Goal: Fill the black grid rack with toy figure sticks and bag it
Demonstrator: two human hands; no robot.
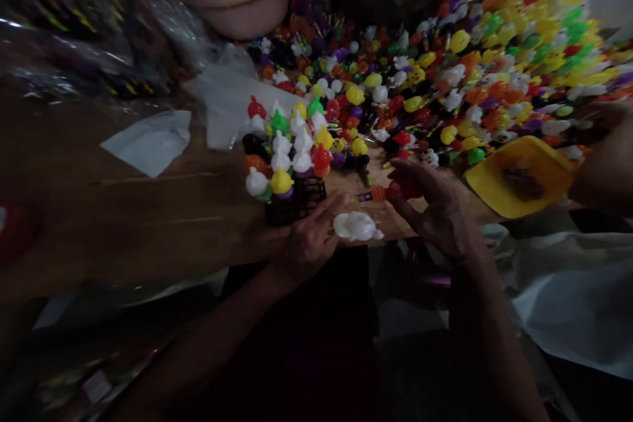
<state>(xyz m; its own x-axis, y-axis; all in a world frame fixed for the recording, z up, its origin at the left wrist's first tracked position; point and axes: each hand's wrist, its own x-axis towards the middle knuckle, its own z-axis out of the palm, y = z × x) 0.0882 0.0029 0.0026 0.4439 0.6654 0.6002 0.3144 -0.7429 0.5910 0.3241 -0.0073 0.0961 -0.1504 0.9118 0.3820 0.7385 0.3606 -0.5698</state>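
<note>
Hands: how do they sit from your end?

I see both forearms stretched forward to the table [148, 217]. The right hand [440, 208] angles inward, its thumb and fingers pinching a red toy [408, 188].

And the left hand [314, 234]?

It reaches inward, fingers pointing toward the red toy's thin end. A white toy [360, 226] is just beside those fingers; I can't tell whether they grip it.

Anything else close?

A black rack [314, 192], just beyond the left hand.
</note>
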